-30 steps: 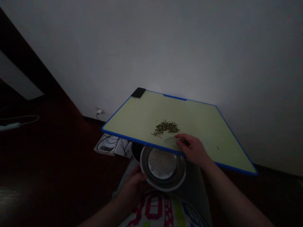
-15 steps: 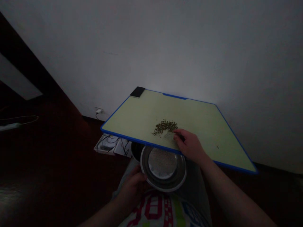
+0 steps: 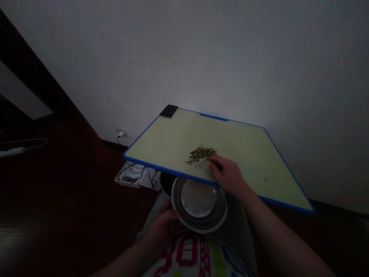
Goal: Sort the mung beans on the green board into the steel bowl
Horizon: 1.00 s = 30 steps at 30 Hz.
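Note:
Small brown-green grains (image 3: pixel 198 154) lie in a loose pile on a pale yellow-green tabletop (image 3: pixel 245 146). My right hand (image 3: pixel 227 173) is just right of the pile, fingers closed on a clear, curved, ridged piece (image 3: pixel 204 164). Its exact kind is hard to make out in the dim light. Below the table's front edge, my left hand (image 3: pixel 164 223) grips the left rim of a round metal bowl (image 3: pixel 220 219) on my lap. A pale, whitish mass (image 3: pixel 198 198) shows inside the bowl. The table edge overlaps the bowl's far side.
A black tablet or phone (image 3: pixel 168 111) lies at the table's far left corner. One small dark sliver (image 3: pixel 266 179) is on the right part. Under the table are a dark pot (image 3: pixel 166 184) and a white box with cables (image 3: pixel 129 175). The wall stands behind.
My right hand has shifted slightly left with the clear piece, nearer the grains. The left hand and the bowl stay almost where they were.

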Available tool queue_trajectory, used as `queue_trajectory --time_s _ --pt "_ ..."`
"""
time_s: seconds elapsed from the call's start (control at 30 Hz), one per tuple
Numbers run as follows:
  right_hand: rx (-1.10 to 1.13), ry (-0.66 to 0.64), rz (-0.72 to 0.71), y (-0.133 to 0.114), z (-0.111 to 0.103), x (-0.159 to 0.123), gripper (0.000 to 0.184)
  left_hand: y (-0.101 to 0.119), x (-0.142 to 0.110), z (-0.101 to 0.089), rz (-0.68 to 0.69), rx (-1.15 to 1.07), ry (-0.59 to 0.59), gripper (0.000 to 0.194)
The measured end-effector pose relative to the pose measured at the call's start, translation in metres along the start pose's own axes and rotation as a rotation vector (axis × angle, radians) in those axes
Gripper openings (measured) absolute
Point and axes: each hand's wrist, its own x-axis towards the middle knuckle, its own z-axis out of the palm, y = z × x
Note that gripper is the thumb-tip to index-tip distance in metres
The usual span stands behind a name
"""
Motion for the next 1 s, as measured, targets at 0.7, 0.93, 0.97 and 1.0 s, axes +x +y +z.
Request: queue_trajectory --time_s 0.7,0.93,0.97,1.0 --pt "0.021 0.097 0.089 0.003 0.001 -0.006 0.027 -0.004 0.000 -0.006 0.006 -0.029 -0.023 0.046" --pt "-0.011 0.077 0.103 0.004 0.001 0.001 0.027 -0.003 0.001 -0.004 -0.010 -0.028 -0.021 0.043" --pt "-0.021 0.078 0.103 0.004 0.001 0.002 0.027 -0.003 0.001 -0.004 -0.007 -0.026 -0.019 0.042" --pt "-0.028 0.080 0.104 0.004 0.002 0.003 0.027 -0.003 0.001 -0.004 -0.004 -0.021 -0.016 0.042"
